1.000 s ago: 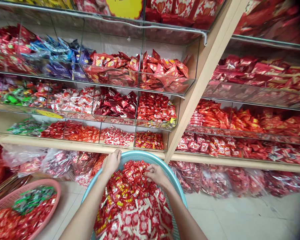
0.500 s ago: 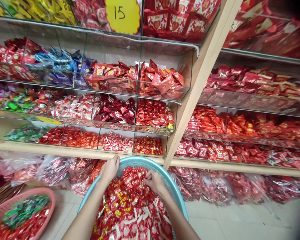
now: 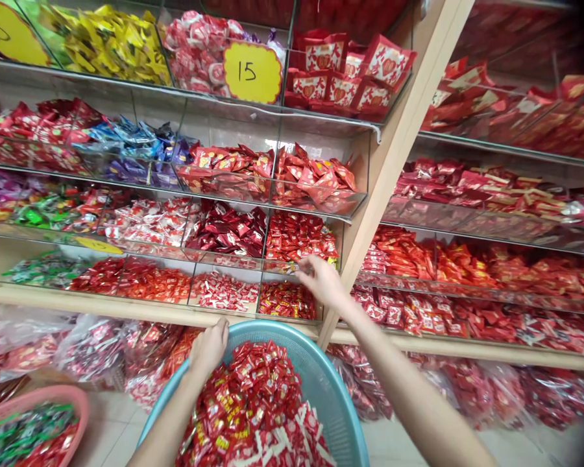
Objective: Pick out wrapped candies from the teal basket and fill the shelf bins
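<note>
A round teal basket (image 3: pixel 338 395) at the bottom centre holds a heap of red candies (image 3: pixel 263 383), with white-and-red ones nearest me. My left hand (image 3: pixel 209 345) is closed on the basket's upper left rim. Raised to the shelves, my right hand (image 3: pixel 321 280) has its fingers pinched together at the front of the bin of small red candies (image 3: pixel 299 237), above the lowest bin of red and yellow candies (image 3: pixel 286 301). Whatever its fingertips hold is too small to name.
Clear-fronted shelves of wrapped candies span the view, split by a slanted wooden post (image 3: pixel 384 162). Plastic bags of candy (image 3: pixel 97 344) lie beneath the shelves. A pink basket (image 3: pixel 80 415) stands at the lower left. A yellow sign (image 3: pixel 253 72) hangs above.
My right hand has risen from the candies in the basket to the shelf bins. My left hand stays at the rim. The shelves sit slightly lower in view.
</note>
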`<state>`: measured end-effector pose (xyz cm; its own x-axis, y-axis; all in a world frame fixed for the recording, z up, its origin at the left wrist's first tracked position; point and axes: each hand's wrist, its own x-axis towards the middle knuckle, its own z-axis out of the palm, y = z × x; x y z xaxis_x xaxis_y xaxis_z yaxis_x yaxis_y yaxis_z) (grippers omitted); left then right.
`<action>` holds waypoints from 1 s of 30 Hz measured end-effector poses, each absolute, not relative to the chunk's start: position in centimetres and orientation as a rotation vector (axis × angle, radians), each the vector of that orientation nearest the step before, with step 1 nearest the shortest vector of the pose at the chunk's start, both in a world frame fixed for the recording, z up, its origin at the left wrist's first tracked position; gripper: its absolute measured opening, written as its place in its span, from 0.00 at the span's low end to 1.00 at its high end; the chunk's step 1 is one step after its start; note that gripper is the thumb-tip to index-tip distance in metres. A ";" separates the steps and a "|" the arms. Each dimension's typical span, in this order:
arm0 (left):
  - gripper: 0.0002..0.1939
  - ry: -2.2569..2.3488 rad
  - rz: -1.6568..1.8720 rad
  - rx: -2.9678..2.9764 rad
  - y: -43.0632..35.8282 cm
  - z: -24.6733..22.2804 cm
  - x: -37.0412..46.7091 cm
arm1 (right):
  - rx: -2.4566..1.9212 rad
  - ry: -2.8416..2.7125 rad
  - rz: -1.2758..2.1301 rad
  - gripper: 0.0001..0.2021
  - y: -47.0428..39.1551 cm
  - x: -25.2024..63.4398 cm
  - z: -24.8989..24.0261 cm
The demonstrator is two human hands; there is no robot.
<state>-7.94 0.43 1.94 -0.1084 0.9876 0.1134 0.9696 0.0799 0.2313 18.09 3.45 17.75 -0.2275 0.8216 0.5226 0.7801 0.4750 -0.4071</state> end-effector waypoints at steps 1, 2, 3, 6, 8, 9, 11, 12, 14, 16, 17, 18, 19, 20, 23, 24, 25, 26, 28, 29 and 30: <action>0.22 2.252 0.382 2.048 0.4 2.0 -7.9 | -1.337 -2.077 -0.014 0.12 4.7 18.2 19.2; 0.22 2.253 0.379 2.049 0.4 2.0 -7.9 | -1.360 -2.129 -0.102 0.16 6.0 18.1 20.4; 0.22 2.254 0.375 2.049 0.3 2.0 -7.8 | -1.394 -2.185 -0.177 0.20 7.1 17.9 21.4; 0.23 2.258 0.370 2.047 0.3 2.0 -7.7 | -1.595 -2.318 -0.259 0.35 10.0 16.8 22.8; 0.22 2.260 0.365 2.042 0.2 2.1 -7.7 | -1.734 -2.359 -0.247 0.42 11.3 15.8 23.1; 0.22 2.261 0.360 2.041 0.2 2.1 -7.7 | -1.782 -2.370 -0.239 0.44 11.8 15.4 23.1; 0.22 2.266 0.349 2.039 0.1 2.2 -7.7 | -1.841 -2.378 -0.228 0.47 12.7 14.7 23.2; 0.22 2.266 0.343 2.037 0.1 2.2 -7.7 | -1.859 -2.376 -0.229 0.49 13.0 14.5 23.3; 0.22 2.263 0.332 2.035 0.1 2.3 -7.7 | -1.866 -2.383 -0.248 0.50 13.7 14.4 23.5; 0.22 2.257 0.324 2.035 0.0 2.4 -7.6 | -1.837 -2.403 -0.276 0.50 14.3 14.5 23.7; 0.22 2.254 0.323 2.038 0.0 2.4 -7.6 | -1.814 -2.416 -0.289 0.49 14.6 14.7 23.8; 0.22 2.251 0.321 2.040 0.0 2.5 -7.6 | -1.788 -2.429 -0.297 0.48 14.9 14.8 23.9; 0.22 2.249 0.321 2.041 0.0 2.5 -7.6 | -1.762 -2.441 -0.302 0.47 15.2 15.0 24.0; 0.22 2.249 0.321 2.037 -0.1 2.5 -7.6 | -1.739 -2.452 -0.301 0.46 15.4 15.2 24.1; 0.22 2.250 0.322 2.016 -0.2 2.6 -7.6 | -1.667 -2.493 -0.299 0.43 16.1 15.7 24.5; 0.22 2.250 0.323 2.010 -0.2 2.6 -7.6 | -1.654 -2.504 -0.302 0.42 16.2 15.7 24.6; 0.22 2.249 0.326 2.009 -0.3 2.6 -7.6 | -1.655 -2.509 -0.306 0.42 16.2 15.7 24.7; 0.23 2.247 0.329 2.012 -0.3 2.6 -7.6 | -1.672 -2.504 -0.316 0.42 16.2 15.5 24.7; 0.23 2.247 0.339 2.023 -0.3 2.5 -7.6 | -1.747 -2.458 -0.363 0.42 15.9 14.8 24.4; 0.23 2.249 0.342 2.028 -0.3 2.4 -7.6 | -1.794 -2.418 -0.399 0.42 15.7 14.4 24.1; 0.22 2.251 0.343 2.031 -0.3 2.4 -7.6 | -1.835 -2.375 -0.440 0.42 15.5 13.9 23.8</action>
<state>-7.64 -0.29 2.39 -0.1113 0.9903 0.0829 0.9701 0.0902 0.2255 13.91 15.55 23.85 -0.2640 0.9289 0.2597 0.9603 0.2278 0.1612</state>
